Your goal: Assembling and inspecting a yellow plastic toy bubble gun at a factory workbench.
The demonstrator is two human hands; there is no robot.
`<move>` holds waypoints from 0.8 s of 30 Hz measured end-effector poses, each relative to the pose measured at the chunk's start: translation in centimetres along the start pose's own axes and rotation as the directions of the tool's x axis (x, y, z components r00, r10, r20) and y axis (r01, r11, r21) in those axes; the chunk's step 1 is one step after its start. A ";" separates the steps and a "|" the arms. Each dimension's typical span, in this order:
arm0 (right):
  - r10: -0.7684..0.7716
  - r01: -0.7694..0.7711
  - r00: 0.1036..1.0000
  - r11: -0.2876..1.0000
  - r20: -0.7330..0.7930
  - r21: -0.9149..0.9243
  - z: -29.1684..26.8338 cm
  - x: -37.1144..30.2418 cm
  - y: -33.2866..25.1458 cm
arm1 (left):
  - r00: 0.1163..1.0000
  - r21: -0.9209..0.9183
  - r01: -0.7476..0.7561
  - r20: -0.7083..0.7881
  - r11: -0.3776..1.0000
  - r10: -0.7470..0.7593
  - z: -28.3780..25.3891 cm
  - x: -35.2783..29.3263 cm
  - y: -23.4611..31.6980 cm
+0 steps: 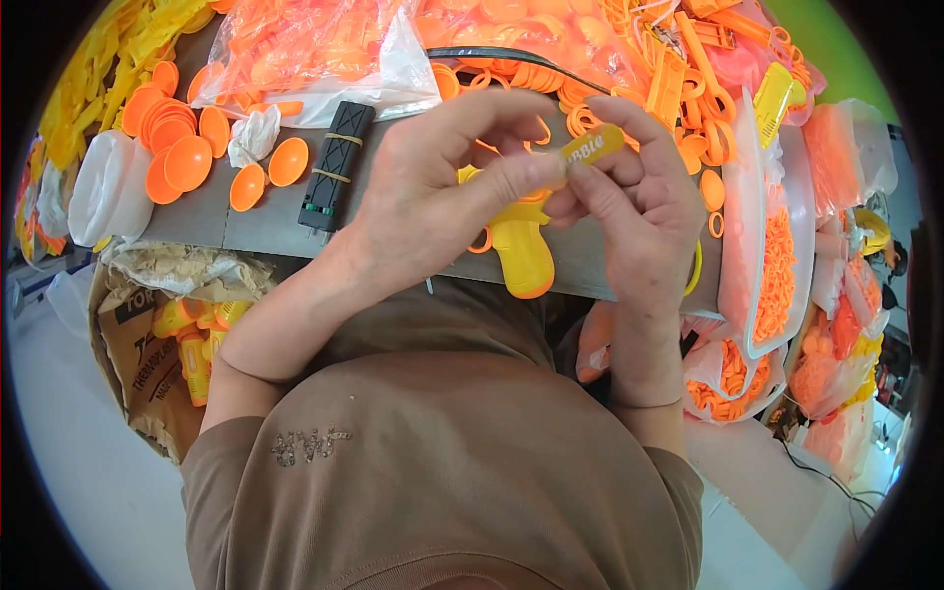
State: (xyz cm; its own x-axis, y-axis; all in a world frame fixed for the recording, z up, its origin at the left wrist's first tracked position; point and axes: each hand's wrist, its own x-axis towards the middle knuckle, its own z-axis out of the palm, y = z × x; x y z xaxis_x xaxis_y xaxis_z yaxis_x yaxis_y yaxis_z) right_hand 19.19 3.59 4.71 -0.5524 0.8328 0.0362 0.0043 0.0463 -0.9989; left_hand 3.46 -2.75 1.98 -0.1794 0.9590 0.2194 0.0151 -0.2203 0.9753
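One yellow, round-ended plate (602, 144) with white lettering is held up over the table edge, pinched between thumb and fingers of the right hand (644, 192). The left hand (428, 187) is curled with its thumb at the plate's other end; that thumb is blurred, and its grip cannot be told. Behind and below the hands stands one yellow toy body (521, 258), its upper part mostly hidden. To the left lie one black rectangular frame (336, 165) with two tan bands, two separate orange bowls (288, 162), one crumpled white tissue (256, 136) and an overlapping, uncountable bowl pile (185, 162). Right, one translucent bin (808, 261) holds countless small orange parts (775, 275). One brown paper sack (147, 364), lower left, contains several yellow-orange toys (195, 359), partly covered by the forearm.
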 end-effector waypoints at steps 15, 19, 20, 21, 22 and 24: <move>-0.660 0.727 0.674 0.514 0.331 -0.456 -1.9 1.0 0.8 | 0.921 -0.115 0.366 0.190 0.924 -0.341 -1.9 0.2 1.9; -0.682 0.805 0.583 0.413 0.441 -0.426 -2.2 1.2 1.1 | 0.907 -0.087 0.381 0.230 0.921 -0.354 -1.8 0.2 2.1; -0.672 0.804 0.581 0.388 0.459 -0.451 -2.2 1.1 1.0 | 0.905 -0.077 0.378 0.241 0.923 -0.350 -1.8 0.3 2.1; -0.661 0.802 0.580 0.362 0.476 -0.475 -2.2 1.1 1.0 | 0.905 -0.077 0.379 0.241 0.922 -0.352 -1.8 0.3 2.2; -0.661 0.802 0.581 0.364 0.475 -0.474 -2.3 1.0 1.1 | 0.921 -0.082 0.353 0.203 0.932 -0.331 -1.8 0.2 2.3; -0.642 0.771 0.624 0.414 0.446 -0.483 -3.1 1.0 1.2 | 0.936 -0.087 0.328 0.166 0.941 -0.311 -2.1 0.2 1.9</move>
State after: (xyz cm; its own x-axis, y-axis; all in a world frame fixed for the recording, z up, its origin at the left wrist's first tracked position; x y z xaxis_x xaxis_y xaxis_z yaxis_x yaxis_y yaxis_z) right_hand 21.25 6.22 3.62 -0.7191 0.2439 0.6508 -0.0213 0.9282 -0.3714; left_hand 1.44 -3.39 3.85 -0.0088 0.9956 -0.0937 -0.1298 0.0918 0.9873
